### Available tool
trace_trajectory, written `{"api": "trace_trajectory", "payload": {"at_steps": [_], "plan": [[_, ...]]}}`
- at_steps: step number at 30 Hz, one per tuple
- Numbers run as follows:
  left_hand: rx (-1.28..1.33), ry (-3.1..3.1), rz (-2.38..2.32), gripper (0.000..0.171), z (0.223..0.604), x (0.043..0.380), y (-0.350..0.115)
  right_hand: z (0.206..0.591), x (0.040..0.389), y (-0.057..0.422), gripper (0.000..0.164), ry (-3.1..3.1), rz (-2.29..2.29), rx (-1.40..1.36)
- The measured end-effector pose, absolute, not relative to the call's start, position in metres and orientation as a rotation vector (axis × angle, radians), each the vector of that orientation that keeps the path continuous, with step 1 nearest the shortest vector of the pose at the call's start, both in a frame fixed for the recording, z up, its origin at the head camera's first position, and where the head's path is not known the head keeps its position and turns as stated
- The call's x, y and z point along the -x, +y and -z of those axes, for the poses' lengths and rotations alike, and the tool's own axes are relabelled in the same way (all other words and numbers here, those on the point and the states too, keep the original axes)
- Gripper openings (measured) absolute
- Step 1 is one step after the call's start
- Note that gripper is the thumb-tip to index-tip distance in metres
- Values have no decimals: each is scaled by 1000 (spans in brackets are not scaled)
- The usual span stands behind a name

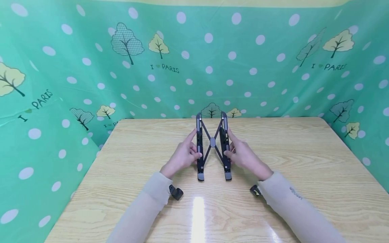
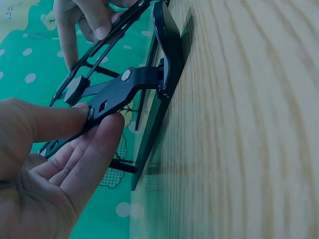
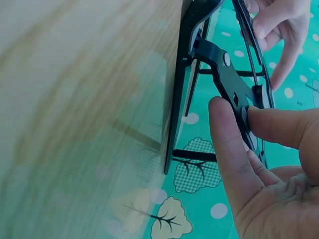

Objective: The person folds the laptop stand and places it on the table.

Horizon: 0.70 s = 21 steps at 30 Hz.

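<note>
A black folding laptop stand stands on the wooden table, its crossed bars spread into an X between two long side arms. My left hand pinches the left side arm between thumb and fingers, index finger stretched along it toward the far end. On the other side, my right hand grips the right side arm the same way. Both wrist views show the upper arms raised at a slant over base bars that lie along the table. A curved front hook stands at the near end in the left wrist view.
The light wooden table reaches back to a green curtain printed with trees and white dots, which also hangs along both sides. Black wrist cameras sit at the sleeve cuffs. Bright glare lies on the table's near part.
</note>
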<state>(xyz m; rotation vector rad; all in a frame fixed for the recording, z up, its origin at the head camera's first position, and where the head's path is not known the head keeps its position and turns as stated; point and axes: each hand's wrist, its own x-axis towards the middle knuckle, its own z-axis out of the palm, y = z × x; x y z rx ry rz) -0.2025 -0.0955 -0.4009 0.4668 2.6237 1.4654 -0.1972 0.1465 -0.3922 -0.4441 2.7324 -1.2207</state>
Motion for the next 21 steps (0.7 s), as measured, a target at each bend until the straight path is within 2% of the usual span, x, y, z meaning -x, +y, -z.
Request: {"api": "trace_trajectory", "payload": {"at_steps": [21], "plan": [[-506, 2593, -1467, 103, 399, 193, -83, 391, 190, 132, 93, 2782, 1138, 495]]}}
